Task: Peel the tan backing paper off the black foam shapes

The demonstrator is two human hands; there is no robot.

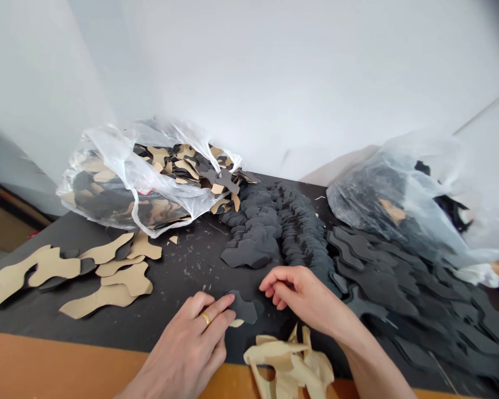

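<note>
My left hand [202, 330], with a ring on one finger, holds a small wavy-edged dark grey cut-out piece [244, 306] by its left end against the dark tabletop. A bit of beige paper shows under that piece. Just to the right, my right hand [293, 291] hovers with its fingers curled in, and nothing shows between them. Crumpled strips of beige backing paper [289, 360] lie below it at the table's near edge. Beyond my hands, overlapping dark cut-out pieces [251, 235] run back in two long rows.
Beige-backed cut-outs [108, 248] lie loose at the left. Behind them a clear plastic bag [103, 183] spills more mixed pieces. On the right are layered larger dark pieces [403, 288] and another plastic bag [399, 194]. A white wall [274, 83] closes off the back.
</note>
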